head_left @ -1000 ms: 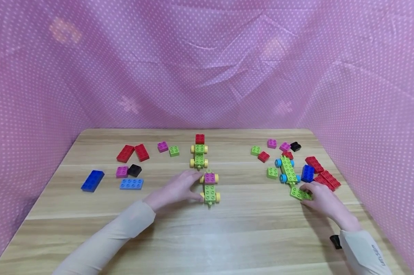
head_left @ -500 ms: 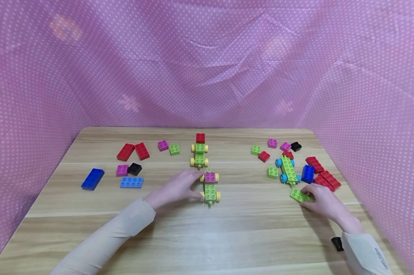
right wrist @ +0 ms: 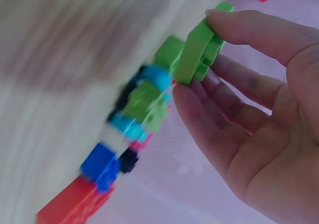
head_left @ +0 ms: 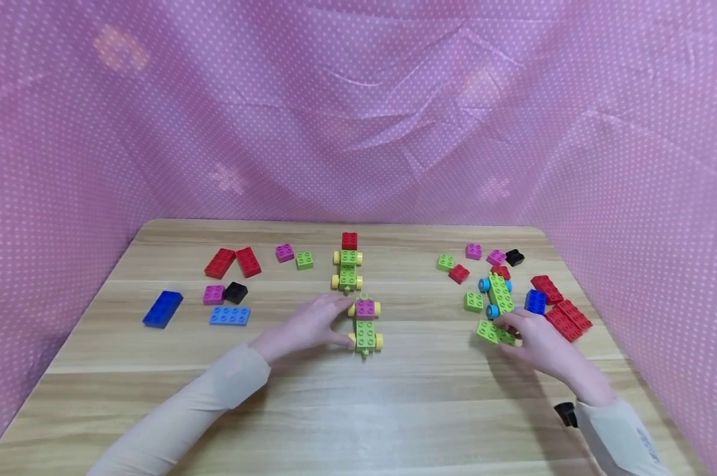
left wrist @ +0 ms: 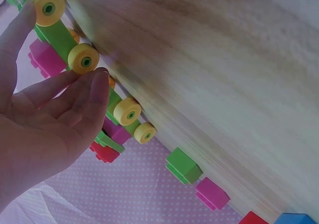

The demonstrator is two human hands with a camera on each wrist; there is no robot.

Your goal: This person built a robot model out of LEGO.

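My left hand (head_left: 342, 324) lies on the wooden table (head_left: 358, 410), thumb and fingers holding the side of a green car with yellow wheels (head_left: 365, 325) that carries a magenta brick. In the left wrist view my fingertips (left wrist: 97, 82) touch one of that car's yellow wheels (left wrist: 83, 61). My right hand (head_left: 509, 330) pinches a flat green brick (head_left: 494, 332) between thumb and fingers, just in front of a green car with blue wheels (head_left: 497, 294). The right wrist view shows the green brick (right wrist: 197, 50) held edge-on off the table.
A second yellow-wheeled car with a red brick (head_left: 347, 264) stands behind the first. Loose bricks lie at the left: red (head_left: 233, 262), blue (head_left: 163, 309), light blue (head_left: 230, 316). More red bricks (head_left: 563, 312) and small ones sit at the right. Pink dotted cloth (head_left: 358, 119) surrounds the table.
My right hand has carried the flat green brick to the left, away from the red bricks. The left hand and its car have stayed put.
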